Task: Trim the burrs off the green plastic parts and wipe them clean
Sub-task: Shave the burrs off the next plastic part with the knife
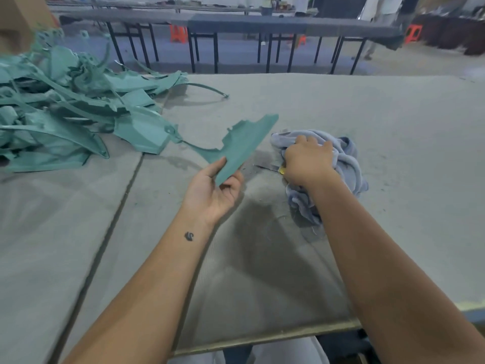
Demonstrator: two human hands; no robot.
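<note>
Your left hand pinched green plastic part by near corner, lifted clear of grey table, likely presenting face for wiping. Your right hand clutched blue cloth just right of part. Untrimmed pile lay far left of part.

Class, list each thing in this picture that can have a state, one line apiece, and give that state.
Green part: lifted off the table, held at its near end.
Left hand: grips the green part.
Right hand: fingers curled on the cloth.
Cloth: crumpled, lying on the table.
Pile of green parts: heaped at the table's left.
</note>
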